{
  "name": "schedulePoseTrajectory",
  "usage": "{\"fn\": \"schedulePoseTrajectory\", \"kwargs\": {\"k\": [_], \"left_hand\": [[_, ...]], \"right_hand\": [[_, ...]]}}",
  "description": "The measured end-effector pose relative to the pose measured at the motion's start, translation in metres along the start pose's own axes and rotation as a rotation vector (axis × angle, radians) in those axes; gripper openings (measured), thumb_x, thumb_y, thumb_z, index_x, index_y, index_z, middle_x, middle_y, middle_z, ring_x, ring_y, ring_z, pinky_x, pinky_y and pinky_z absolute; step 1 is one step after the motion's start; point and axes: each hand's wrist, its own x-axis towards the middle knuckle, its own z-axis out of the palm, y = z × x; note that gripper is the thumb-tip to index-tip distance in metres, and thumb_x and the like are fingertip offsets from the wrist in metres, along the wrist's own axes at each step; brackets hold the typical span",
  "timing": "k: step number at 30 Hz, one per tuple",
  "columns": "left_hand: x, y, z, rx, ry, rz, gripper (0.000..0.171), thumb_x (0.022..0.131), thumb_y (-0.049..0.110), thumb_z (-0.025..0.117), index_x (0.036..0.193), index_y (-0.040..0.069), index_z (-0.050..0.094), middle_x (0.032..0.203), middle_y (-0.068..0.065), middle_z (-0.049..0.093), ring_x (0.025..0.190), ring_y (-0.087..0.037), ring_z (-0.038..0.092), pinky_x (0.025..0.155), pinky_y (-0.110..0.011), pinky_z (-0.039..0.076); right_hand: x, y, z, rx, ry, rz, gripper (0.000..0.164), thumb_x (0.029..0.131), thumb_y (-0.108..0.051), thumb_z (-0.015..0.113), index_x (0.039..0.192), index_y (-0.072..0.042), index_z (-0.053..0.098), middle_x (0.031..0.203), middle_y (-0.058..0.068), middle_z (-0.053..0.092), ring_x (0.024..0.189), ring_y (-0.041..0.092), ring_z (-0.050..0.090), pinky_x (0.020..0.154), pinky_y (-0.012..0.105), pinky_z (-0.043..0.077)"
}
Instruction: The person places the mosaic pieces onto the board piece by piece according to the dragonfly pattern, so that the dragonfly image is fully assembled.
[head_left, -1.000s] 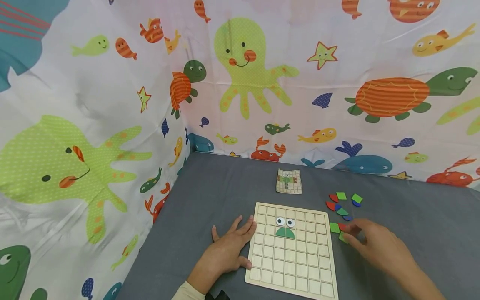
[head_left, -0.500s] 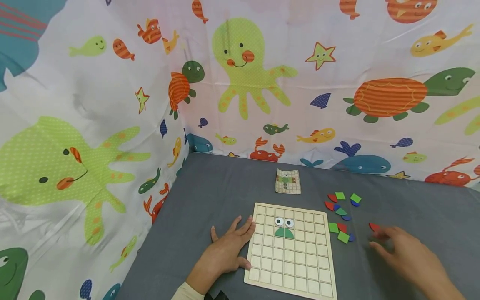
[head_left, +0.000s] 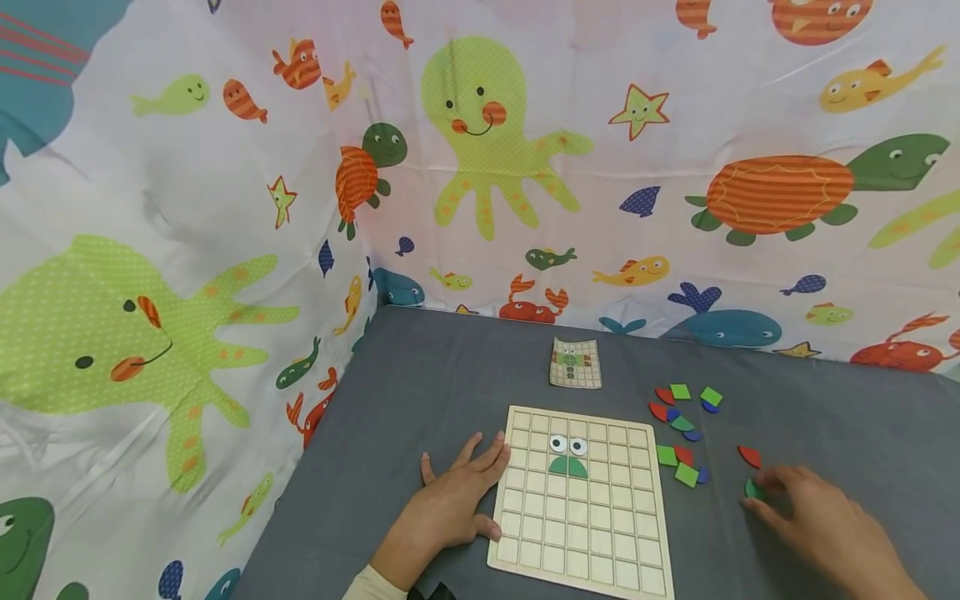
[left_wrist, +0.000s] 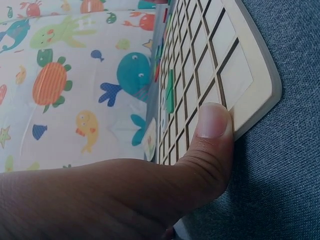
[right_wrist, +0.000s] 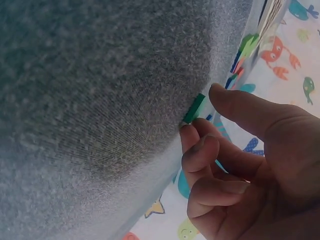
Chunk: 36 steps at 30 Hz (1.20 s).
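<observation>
My left hand [head_left: 455,496] rests at the left edge of a wooden grid board [head_left: 592,533], fingers spread. In the left wrist view its thumb [left_wrist: 212,122] lies on the board's rim near a corner. Two googly-eye tiles [head_left: 567,445] and two green quarter-circle tiles [head_left: 567,466] sit in the board's upper cells. Right of the board, my right hand [head_left: 828,521] pinches a green quarter-circle tile [head_left: 753,490] between thumb and fingertips, at the grey cloth. In the right wrist view this green tile [right_wrist: 195,107] appears edge-on. A red quarter-circle tile [head_left: 749,456] lies just beyond the hand.
Loose tiles in red, green and blue [head_left: 681,421] lie in small clusters along the board's right side. A small pattern card [head_left: 575,364] stands behind the board on the grey cloth [head_left: 450,367]. Printed sea-animal curtains [head_left: 600,167] rise at the back and left.
My right hand left the tile cluster beside the board and moved right. The red tile now lies there, and the hand has drawn back slightly with the green tile showing. My left hand stays put.
</observation>
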Motion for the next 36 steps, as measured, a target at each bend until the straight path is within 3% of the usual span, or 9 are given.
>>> {"fn": "schedulePoseTrajectory", "kwargs": {"k": [18, 23, 28, 36], "left_hand": [[-0.001, -0.002, 0.005, -0.009, -0.011, -0.017, 0.112, 0.078, 0.043, 0.086, 0.171, 0.026, 0.024, 0.177, 0.008, 0.015, 0.164, -0.029, 0.010, 0.107, -0.093, 0.007], [-0.001, -0.002, 0.004, -0.007, -0.020, -0.018, 0.113, 0.078, 0.043, 0.086, 0.171, 0.026, 0.024, 0.177, 0.008, 0.014, 0.164, -0.029, 0.009, 0.106, -0.093, 0.007], [-0.001, -0.001, 0.001, -0.002, -0.015, -0.014, 0.111, 0.080, 0.041, 0.086, 0.171, 0.025, 0.024, 0.178, 0.007, 0.014, 0.164, -0.029, 0.009, 0.106, -0.093, 0.007], [0.000, 0.001, 0.000, 0.021, -0.009, -0.008, 0.112, 0.079, 0.043, 0.086, 0.171, 0.026, 0.024, 0.177, 0.008, 0.013, 0.164, -0.029, 0.010, 0.106, -0.093, 0.009]], "right_hand": [[0.004, -0.003, 0.010, 0.037, 0.004, -0.018, 0.046, 0.085, -0.028, 0.086, 0.111, 0.006, 0.069, 0.098, 0.012, 0.069, 0.087, 0.031, 0.068, 0.071, 0.059, 0.056], [0.005, -0.008, 0.007, 0.032, 0.062, -0.066, 0.044, 0.084, -0.030, 0.084, 0.107, 0.004, 0.071, 0.096, 0.012, 0.068, 0.083, 0.027, 0.066, 0.068, 0.057, 0.057], [0.002, -0.026, 0.000, 0.038, 0.176, -0.186, 0.037, 0.084, -0.029, 0.084, 0.107, -0.002, 0.074, 0.098, 0.007, 0.070, 0.082, 0.024, 0.065, 0.067, 0.056, 0.058], [-0.012, -0.070, 0.001, 0.079, 0.238, -0.291, 0.031, 0.088, -0.029, 0.083, 0.113, -0.012, 0.074, 0.107, 0.003, 0.065, 0.075, 0.012, 0.057, 0.054, 0.039, 0.049]]}}
